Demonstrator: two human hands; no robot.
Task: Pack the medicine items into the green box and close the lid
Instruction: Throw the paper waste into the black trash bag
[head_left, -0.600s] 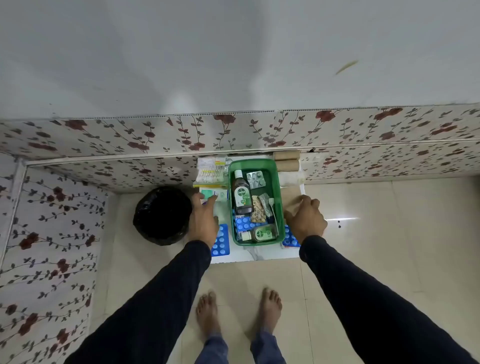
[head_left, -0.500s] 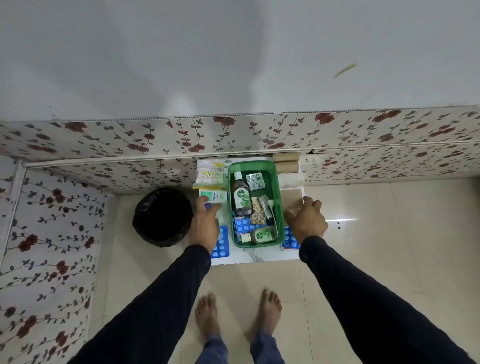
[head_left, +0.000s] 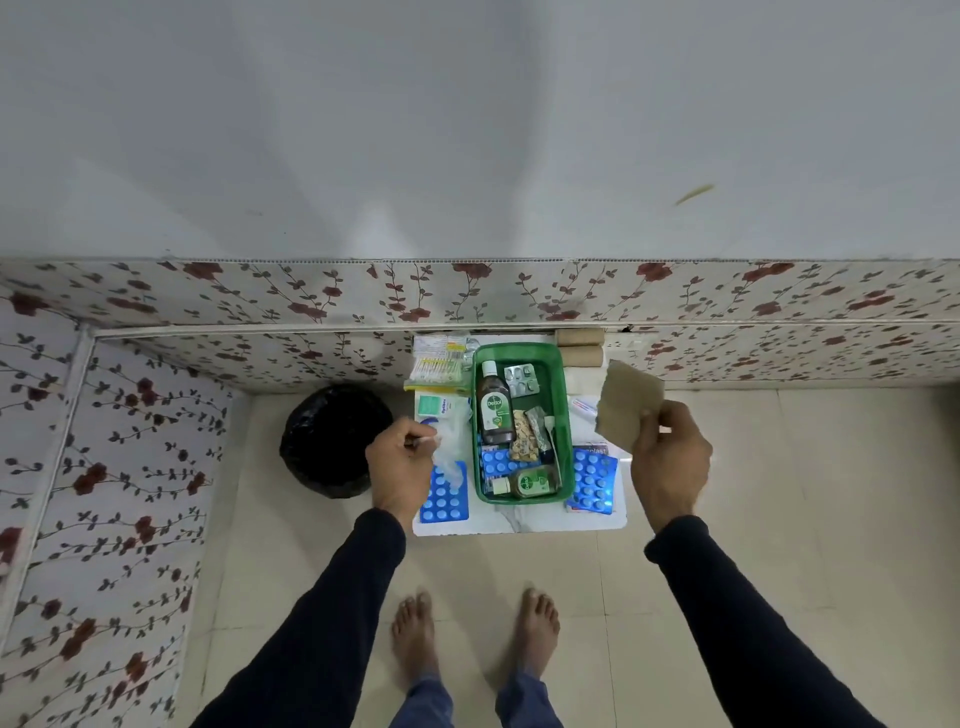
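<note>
The green box (head_left: 567, 415) stands open on a small white table (head_left: 519, 522). Inside lie a large Dettol bottle (head_left: 493, 410), a small Dettol bottle (head_left: 530, 483), a silver pill strip (head_left: 521, 380), a blue blister pack and several small packets. My left hand (head_left: 400, 462) is left of the box, pinched on a clear plastic packet (head_left: 451, 452) lifted off the table. My right hand (head_left: 670, 457) is right of the box and holds up a flat tan bandage piece (head_left: 626, 402).
Blue blister packs lie at the left (head_left: 444, 493) and right (head_left: 592, 480) of the box. A cotton-bud pack (head_left: 436, 370) and a white-green carton (head_left: 439, 405) sit at the back left, two tan rolls (head_left: 581, 345) at the back right. A black-lined bin (head_left: 332, 441) stands left of the table. The floral wall is close behind.
Both hands have risen off the table. The left hand has picked up the clear packet, and the right hand has lifted the tan piece from beside the box.
</note>
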